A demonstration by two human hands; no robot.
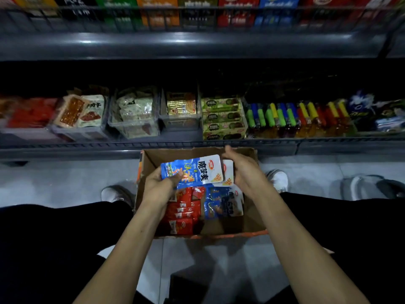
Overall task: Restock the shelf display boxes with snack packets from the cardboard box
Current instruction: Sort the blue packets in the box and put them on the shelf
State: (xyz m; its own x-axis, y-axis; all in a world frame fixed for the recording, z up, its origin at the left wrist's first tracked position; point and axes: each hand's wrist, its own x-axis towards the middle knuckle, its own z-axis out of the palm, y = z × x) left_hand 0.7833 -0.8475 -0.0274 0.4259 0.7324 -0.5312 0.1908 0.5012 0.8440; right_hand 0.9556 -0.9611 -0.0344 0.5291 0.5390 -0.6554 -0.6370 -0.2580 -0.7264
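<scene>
Packets are pinched by left hand fingers, right hand curled at three o'clock; loose ones could slip into the cardboard box

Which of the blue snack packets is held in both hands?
The top blue packet, raised above the cardboard box between the left hand and right hand; the other blue packets lie inside.

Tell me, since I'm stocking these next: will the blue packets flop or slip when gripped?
Probably floppy: the blue packets are thin pouches and both hands steady the stack. Likely slippery, given the glossy film. They look light; the left hand pinches one end without sagging.
</scene>
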